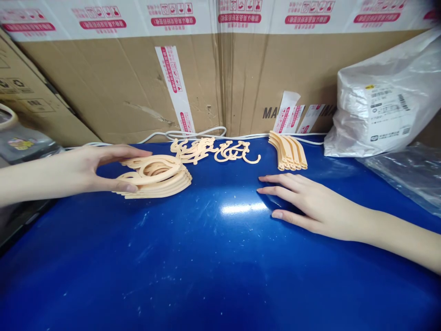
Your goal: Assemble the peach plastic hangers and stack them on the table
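Left hand point(93, 168) has its thumb and fingers pinching the left end of a stack of curved peach plastic pieces point(163, 185) on the glossy blue table point(206, 266). Right hand point(312, 202) is just spread, holding nothing. Big brown cardboard box point(120, 87) behind says "MA", then "NA" past white tape point(176, 85) with red Chinese print. The white plastic bag point(361, 69) has a barcode label point(389, 112), text too blurry tbh.

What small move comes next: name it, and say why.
Probably lift the top piece off the stack of curved beige pieces with the left hand: that hand curves around the stack's left end, while the open right hand holds nothing.
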Tool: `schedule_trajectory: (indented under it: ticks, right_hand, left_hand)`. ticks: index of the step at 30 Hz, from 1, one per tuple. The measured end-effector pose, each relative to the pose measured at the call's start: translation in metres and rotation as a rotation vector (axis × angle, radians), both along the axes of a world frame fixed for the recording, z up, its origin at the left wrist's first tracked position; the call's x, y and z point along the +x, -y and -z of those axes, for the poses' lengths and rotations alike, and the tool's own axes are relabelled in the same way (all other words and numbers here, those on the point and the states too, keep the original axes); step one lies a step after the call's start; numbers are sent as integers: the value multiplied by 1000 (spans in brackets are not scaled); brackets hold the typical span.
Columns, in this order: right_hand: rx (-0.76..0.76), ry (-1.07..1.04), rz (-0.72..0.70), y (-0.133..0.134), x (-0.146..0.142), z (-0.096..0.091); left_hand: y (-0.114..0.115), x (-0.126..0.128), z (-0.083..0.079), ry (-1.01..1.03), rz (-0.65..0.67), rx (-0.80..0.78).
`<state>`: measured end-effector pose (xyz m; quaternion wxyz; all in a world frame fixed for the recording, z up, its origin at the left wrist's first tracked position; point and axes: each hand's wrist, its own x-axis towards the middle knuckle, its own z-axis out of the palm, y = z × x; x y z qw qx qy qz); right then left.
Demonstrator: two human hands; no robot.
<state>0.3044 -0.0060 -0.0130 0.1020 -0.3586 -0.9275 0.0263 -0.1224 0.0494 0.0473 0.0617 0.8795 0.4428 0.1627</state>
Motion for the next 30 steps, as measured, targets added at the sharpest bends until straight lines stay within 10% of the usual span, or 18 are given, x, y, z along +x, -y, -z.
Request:
schedule_trajectory:
  ticks: [3, 30]
  right_hand:
    - [5, 13, -3, 0, 1, 1]
    - [49, 9, -17, -2, 4, 5]
  left_hand:
    - [-7, -6, -4, -239, -51, -99]
    - [-6, 8, -4, -208, -306, -299]
